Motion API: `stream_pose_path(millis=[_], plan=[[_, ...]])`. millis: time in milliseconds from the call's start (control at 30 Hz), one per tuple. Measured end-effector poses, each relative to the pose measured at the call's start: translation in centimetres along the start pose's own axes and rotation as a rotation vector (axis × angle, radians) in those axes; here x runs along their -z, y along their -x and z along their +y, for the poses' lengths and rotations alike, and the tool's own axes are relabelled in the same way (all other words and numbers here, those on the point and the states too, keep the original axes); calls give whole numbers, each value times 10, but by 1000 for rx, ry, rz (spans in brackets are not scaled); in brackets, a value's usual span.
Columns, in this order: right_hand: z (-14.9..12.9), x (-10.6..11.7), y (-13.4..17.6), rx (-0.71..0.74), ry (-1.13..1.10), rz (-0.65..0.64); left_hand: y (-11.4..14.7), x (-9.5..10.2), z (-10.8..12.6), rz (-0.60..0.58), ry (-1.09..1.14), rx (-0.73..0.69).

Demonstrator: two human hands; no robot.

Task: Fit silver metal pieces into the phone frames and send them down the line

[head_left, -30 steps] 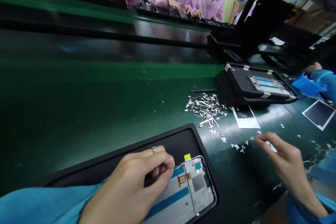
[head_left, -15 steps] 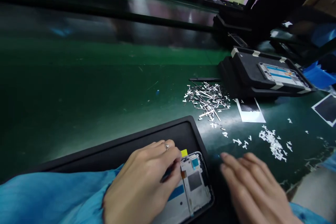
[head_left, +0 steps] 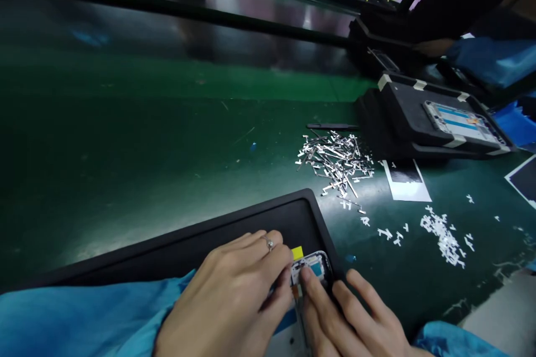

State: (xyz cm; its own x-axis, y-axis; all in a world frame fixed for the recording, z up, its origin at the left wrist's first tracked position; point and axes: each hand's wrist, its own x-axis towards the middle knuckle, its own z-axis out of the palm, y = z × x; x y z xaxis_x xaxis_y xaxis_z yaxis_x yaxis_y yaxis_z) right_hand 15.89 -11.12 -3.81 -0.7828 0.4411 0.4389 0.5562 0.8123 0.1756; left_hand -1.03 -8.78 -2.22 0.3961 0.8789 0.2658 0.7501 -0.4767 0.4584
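Note:
A phone frame [head_left: 319, 263], silver with blue strips and a yellow tab [head_left: 297, 252] at its edge, lies in a black tray [head_left: 301, 217]. My left hand [head_left: 234, 290] is over the frame, thumb and fingers pinched near the yellow tab. Whatever sits between those fingertips is hidden. My right hand [head_left: 352, 321] reaches in from the right with fingers extended and somewhat apart. Its index fingertip touches the frame's upper part, close to the left fingertips. Both hands cover much of the frame.
Thin dark strips with white ends [head_left: 337, 162] are heaped beyond the tray. White scraps [head_left: 444, 237] lie to the right, near a white-edged card [head_left: 406, 181]. Stacked black trays [head_left: 414, 122] hold another phone frame [head_left: 463, 122]. A co-worker's blue sleeve [head_left: 494, 58] shows at upper right.
My right hand has moved left, from the bench beside the tray onto the phone frame. My left hand stays pinched at about the same spot. The view has shifted slightly.

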Motion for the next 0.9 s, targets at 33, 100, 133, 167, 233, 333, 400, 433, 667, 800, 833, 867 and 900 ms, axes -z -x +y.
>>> stream_pose_path(millis=[33, 100, 133, 167, 233, 333, 400, 433, 667, 800, 833, 867, 900], plan=[[1, 0, 0, 6, 5, -7, 0, 0, 0, 14, -6, -3], [2, 1, 0, 22, 13, -13, -1, -1, 0, 54, -11, -10], [2, 1, 0, 29, 17, -22, -1, -1, 0, 69, -8, -13], [3, 1, 0, 34, 22, -30, -1, -1, 0, 79, -4, -10], [2, 1, 2, 38, 30, -44, -2, -2, 0, 104, 7, -7], [1, 1, 6, 48, 39, -57, -1, -3, 1, 147, 9, -20], [0, 0, 8, 56, 48, -62, -1, -3, 2, 179, 5, -27], [0, -1, 9, 54, 51, -64, -1, -3, 2, 182, 3, -26], [1, -6, 2, 35, 86, 28, -4, -2, 1, 148, 20, -52], [0, -6, 2, 25, 81, 35, -5, -2, 2, 192, 4, -49], [-1, -6, 3, 14, 76, 28, -5, -2, 2, 204, -9, -50], [-2, -6, 4, 10, 74, 7, -5, -2, 2, 213, -23, -52], [-2, -6, 5, 11, 75, -10, -5, -1, 2, 216, -35, -53]])
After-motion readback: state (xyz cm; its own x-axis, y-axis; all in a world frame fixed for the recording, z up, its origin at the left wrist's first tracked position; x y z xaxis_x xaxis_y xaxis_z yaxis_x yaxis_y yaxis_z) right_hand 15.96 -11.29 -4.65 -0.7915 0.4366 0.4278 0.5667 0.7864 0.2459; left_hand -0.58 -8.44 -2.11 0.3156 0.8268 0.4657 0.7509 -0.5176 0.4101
